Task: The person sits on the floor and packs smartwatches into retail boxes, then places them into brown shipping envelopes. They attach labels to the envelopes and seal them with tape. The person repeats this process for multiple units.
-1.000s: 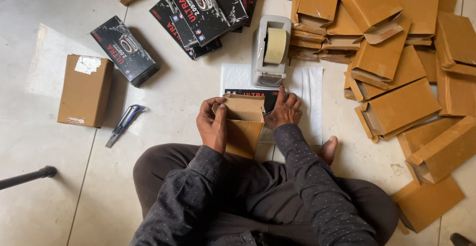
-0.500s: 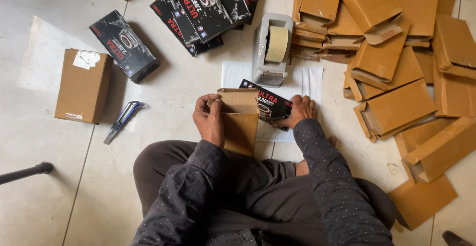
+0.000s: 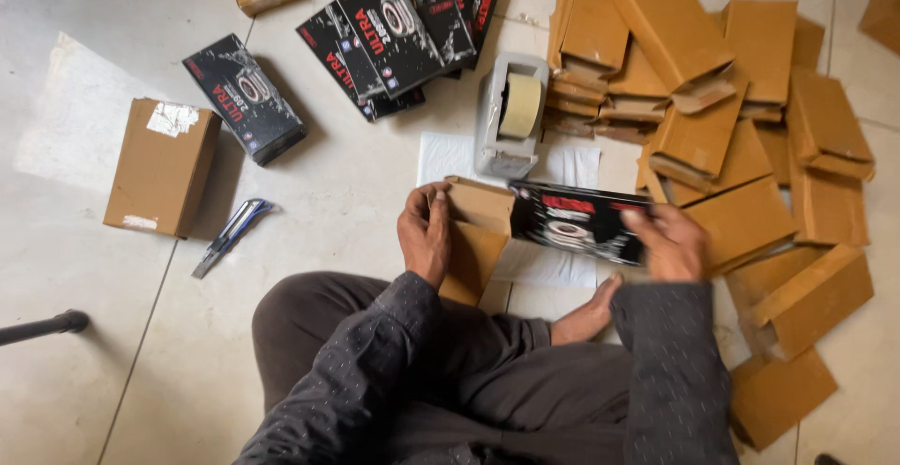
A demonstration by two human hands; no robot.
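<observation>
— On the floor, what surface?

— Pale tiled floor (image 3: 356, 202), glossy, grout lines showing; a bright patch of light at the upper left. Person seated on it, legs folded, a bare foot (image 3: 586, 315) tucked under the right forearm. White sheets of paper (image 3: 450, 157) lie flat under the work spot.

— What's around?

— Grey tape dispenser (image 3: 511, 113) just beyond the hands, roll of tan tape on it. Pile of flat brown cardboard sleeves (image 3: 712, 118) spreads to the right. Stack of black printed boxes (image 3: 403, 24) at the top, 1 more black box (image 3: 244, 97) lying apart to the left. Sealed brown carton (image 3: 161, 167) further left, blue utility knife (image 3: 230, 235) beside it. Dark pole (image 3: 42, 326) at the left edge.

— Hands?

— Left hand (image 3: 424, 235) fingers curled round the open brown sleeve (image 3: 473, 235), holding it upright by its edge. Right hand (image 3: 667, 242) fingers clamped on the end of a black box (image 3: 577, 221), blurred, held level just right of the sleeve's mouth; whether it touches the sleeve, cannot tell.

— Change from 0.5 s back?

— Black box was then tilted and close behind the sleeve; now it is further right and level. Right hand has swung outward with it. Left hand and sleeve hold the same spot.
</observation>
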